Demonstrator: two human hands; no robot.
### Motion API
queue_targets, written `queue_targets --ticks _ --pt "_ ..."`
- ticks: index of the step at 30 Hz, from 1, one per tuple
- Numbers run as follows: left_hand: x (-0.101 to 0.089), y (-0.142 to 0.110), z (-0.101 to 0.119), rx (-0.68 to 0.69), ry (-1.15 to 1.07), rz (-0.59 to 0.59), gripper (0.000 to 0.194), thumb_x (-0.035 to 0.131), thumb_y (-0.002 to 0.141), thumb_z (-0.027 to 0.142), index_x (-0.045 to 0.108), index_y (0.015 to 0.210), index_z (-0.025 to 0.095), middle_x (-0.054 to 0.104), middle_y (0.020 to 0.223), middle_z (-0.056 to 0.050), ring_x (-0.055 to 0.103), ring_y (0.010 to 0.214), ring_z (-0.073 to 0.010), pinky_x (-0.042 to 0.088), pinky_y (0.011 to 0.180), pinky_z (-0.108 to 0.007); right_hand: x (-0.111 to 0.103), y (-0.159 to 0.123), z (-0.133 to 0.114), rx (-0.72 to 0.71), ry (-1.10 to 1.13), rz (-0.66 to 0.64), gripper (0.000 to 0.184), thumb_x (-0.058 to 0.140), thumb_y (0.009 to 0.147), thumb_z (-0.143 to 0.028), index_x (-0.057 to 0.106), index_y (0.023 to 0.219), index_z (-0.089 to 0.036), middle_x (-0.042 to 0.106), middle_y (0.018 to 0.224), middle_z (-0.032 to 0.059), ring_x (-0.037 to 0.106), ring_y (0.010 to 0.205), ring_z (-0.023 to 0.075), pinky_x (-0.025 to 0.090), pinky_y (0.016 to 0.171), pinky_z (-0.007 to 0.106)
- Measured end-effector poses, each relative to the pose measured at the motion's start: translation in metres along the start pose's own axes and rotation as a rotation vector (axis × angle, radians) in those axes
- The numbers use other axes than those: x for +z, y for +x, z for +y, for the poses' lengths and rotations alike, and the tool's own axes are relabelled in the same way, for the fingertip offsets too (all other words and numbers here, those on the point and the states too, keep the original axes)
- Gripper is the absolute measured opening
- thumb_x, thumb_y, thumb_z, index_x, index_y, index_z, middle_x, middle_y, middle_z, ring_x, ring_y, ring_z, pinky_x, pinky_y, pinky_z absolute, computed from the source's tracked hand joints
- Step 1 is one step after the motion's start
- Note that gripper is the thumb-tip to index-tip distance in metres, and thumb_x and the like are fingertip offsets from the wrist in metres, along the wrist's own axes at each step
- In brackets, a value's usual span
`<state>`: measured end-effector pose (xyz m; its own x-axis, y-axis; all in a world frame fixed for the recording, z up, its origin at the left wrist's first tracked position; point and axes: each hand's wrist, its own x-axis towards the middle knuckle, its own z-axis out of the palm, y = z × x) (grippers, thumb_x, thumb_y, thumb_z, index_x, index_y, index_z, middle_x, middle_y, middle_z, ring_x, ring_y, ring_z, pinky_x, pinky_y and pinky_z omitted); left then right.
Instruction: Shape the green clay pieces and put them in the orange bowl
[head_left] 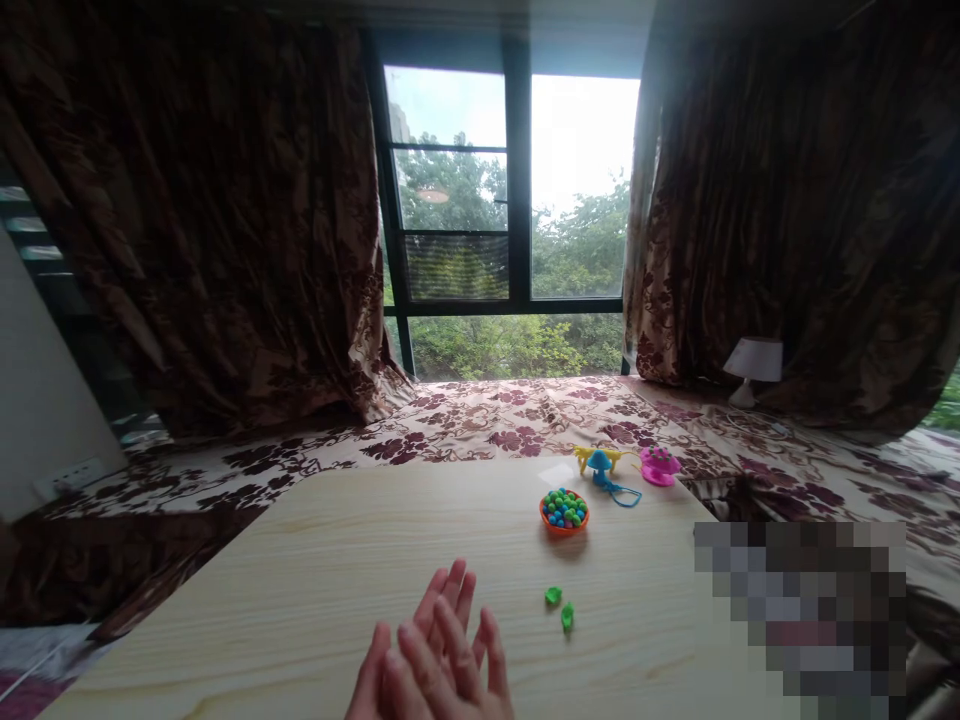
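At the near edge of the table, my two hands lie against each other. My left hand (444, 590) is behind, its fingers stretched up and to the right. Across its palm lies my right hand (442, 670), fingers extended and slightly apart. Whether anything is between the palms is hidden. To their right are two small bright green pieces (553, 596) that look like modelling clay leaves. Farther off stands an orange bowl (564, 531) holding many small green, blue and pink balls.
Behind the bowl are a yellow figure (616, 457), a blue mushroom shape (599, 462) with a loop, and a pink dotted piece (660, 466). The wooden table (315, 590) borders a flowered cloth. A white lamp (754, 360) stands at right; a blurred patch covers the lower right.
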<state>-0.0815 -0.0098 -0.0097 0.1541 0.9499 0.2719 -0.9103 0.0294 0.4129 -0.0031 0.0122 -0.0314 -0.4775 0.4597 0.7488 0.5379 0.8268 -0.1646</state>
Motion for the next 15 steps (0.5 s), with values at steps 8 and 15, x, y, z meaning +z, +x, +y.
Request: queue_targets --ticks 8,15 --pt "0.025 0.006 -0.018 -0.006 -0.032 0.100 0.056 0.012 0.086 0.052 0.040 0.128 0.029 0.036 0.139 -0.002 0.016 0.132 -0.0195 0.003 0.107 -0.043 -0.039 0.034 0.019 0.264 0.091 -0.090 0.038 0.032 0.091 -0.032 0.039 0.129 -0.031 0.034 0.138 -0.0031 0.018 0.131 0.0249 0.015 0.104 0.053" --pt "0.017 0.005 -0.008 0.058 0.465 0.340 0.059 0.014 0.086 0.051 0.068 0.092 0.027 0.065 0.106 -0.003 0.029 0.127 -0.0127 0.028 0.099 -0.036 0.012 -0.007 -0.004 0.001 0.031 0.269 0.040 0.037 0.089 -0.036 0.039 0.129 -0.030 0.050 0.126 -0.0032 0.036 0.124 0.0225 0.012 0.107 0.045"
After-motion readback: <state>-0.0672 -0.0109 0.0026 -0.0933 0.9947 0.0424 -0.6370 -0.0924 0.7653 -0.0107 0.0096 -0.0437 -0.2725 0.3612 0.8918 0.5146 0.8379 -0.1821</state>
